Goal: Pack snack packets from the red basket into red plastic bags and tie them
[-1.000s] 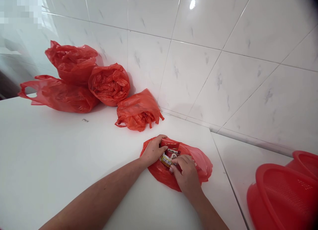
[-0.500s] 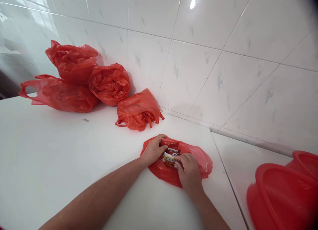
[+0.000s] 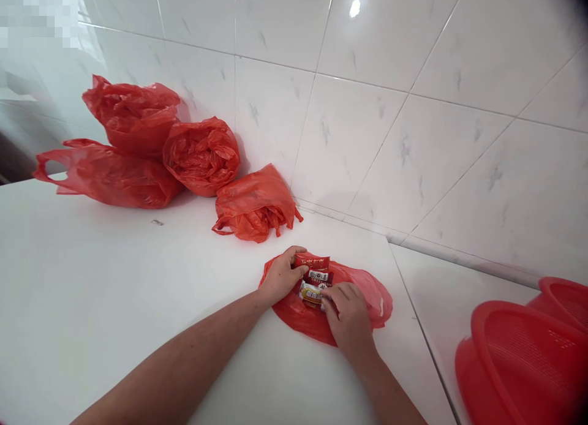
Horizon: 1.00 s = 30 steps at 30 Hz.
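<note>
An opened red plastic bag (image 3: pixel 307 321) lies on the white table, with small wrapped packets showing inside its mouth. My left hand (image 3: pixel 283 277) is at the bag's left side, its thumb and fingers closed at the edge of a red packet (image 3: pixel 313 263). Below that packet are a dark red and white one (image 3: pixel 318 276) and a white and yellow one (image 3: pixel 311 293). My right hand (image 3: pixel 350 315) pinches the right end of the white and yellow packet, its fingertips partly covering it.
Several bunched red plastic bags (image 3: pixel 202 155) stand along the tiled wall at the back left. A small scrap (image 3: pixel 157 222) lies before them. Red perforated baskets (image 3: pixel 519 364) stand at the right, past a seam in the tabletop.
The red packet under my left hand now shows more fully at the top of the bag's mouth. Both hands have stayed nearly in place; the view has shifted very slightly.
</note>
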{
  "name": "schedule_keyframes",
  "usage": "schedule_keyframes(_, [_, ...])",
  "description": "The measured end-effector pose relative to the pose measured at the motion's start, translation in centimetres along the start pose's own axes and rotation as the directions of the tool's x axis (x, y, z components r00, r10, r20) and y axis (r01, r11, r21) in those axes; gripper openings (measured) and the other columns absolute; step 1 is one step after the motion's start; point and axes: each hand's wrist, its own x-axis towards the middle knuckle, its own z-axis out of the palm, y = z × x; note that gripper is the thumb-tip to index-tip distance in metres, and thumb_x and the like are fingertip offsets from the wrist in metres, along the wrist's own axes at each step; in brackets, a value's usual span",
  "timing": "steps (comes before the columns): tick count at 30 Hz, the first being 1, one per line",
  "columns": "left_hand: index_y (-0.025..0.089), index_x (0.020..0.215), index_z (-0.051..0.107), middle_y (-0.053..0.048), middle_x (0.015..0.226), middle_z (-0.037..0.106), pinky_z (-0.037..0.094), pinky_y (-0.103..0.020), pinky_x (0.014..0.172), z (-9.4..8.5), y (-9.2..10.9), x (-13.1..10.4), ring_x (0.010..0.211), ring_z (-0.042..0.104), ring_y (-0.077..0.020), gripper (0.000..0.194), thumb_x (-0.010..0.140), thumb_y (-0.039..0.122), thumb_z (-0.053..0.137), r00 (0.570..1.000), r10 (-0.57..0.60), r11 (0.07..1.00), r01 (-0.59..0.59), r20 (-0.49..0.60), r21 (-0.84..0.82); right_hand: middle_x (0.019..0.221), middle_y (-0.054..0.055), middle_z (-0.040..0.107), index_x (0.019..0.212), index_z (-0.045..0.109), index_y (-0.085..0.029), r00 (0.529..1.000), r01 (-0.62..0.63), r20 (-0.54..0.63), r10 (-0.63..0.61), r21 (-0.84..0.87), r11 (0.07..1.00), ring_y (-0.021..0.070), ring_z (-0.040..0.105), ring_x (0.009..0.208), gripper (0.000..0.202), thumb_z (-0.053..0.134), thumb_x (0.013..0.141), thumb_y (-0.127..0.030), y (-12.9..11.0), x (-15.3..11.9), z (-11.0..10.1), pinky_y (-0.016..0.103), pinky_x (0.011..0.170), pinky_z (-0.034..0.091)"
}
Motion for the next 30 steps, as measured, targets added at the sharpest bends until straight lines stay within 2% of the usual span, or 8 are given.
schedule_keyframes(6, [0.027,0.111,0.051,0.004,0.086,0.067,0.05,-0.027,0.074,0.01,-0.03,0.02,0.079,0.064,-0.0148,0.034,0.077,0.024,0.053,1.0,0.001,0.999,-0.001,0.013,-0.048,0.084,0.003,0.06,0.085,0.06,-0.02,1.0,-0.002,0.017,0.003,-0.051,0.999,0.0183,0.05,0.082,0.015,0.046,0.086,-0.015,-0.68,0.25,-0.36,0.036,0.079,0.041])
schedule_keyframes(12, [0.027,0.112,0.05,0.004,0.088,0.067,0.051,-0.027,0.072,0.08,0.05,-0.17,0.081,0.064,-0.0153,0.034,0.078,0.024,0.052,1.0,0.002,0.997,-0.001,0.016,-0.075,0.08,0.004,0.061,0.086,0.061,-0.02,1.0,-0.022,0.012,0.024,-0.149,0.989,0.0189,0.05,0.078,0.01,0.051,0.084,-0.02,-0.82,0.21,-0.26,0.035,0.074,0.042])
schedule_keyframes(16, [0.026,0.113,0.049,0.003,0.091,0.068,0.052,-0.027,0.072,0.16,0.13,-0.16,0.083,0.065,-0.0156,0.035,0.079,0.023,0.051,1.0,-0.007,0.995,0.01,0.03,-0.101,0.078,0.003,0.063,0.087,0.061,-0.021,0.998,-0.042,0.033,0.048,-0.157,0.987,0.019,0.052,0.076,0.009,0.053,0.083,-0.024,-0.49,0.1,0.02,0.032,0.068,0.041])
schedule_keyframes(22, [0.025,0.113,0.048,0.002,0.091,0.069,0.052,-0.029,0.075,0.27,-0.04,0.07,0.084,0.065,-0.0157,0.035,0.079,0.023,0.052,0.999,0.016,0.991,-0.012,0.031,-0.132,0.083,0.003,0.066,0.091,0.061,-0.022,0.999,-0.037,0.032,0.043,-0.171,0.985,0.0194,0.057,0.077,0.011,0.056,0.081,-0.024,-0.49,0.05,0.17,0.033,0.07,0.042])
schedule_keyframes(30, [0.025,0.115,0.048,0.002,0.085,0.067,0.051,-0.028,0.069,0.39,-0.76,0.64,0.077,0.064,-0.0151,0.036,0.08,0.025,0.053,0.999,0.038,0.994,-0.036,0.012,-0.103,0.085,0.003,0.065,0.092,0.06,-0.023,0.997,-0.056,0.033,0.063,-0.166,0.985,0.0214,0.058,0.079,0.014,0.057,0.079,-0.021,-0.67,0.27,0.48,0.036,0.07,0.044])
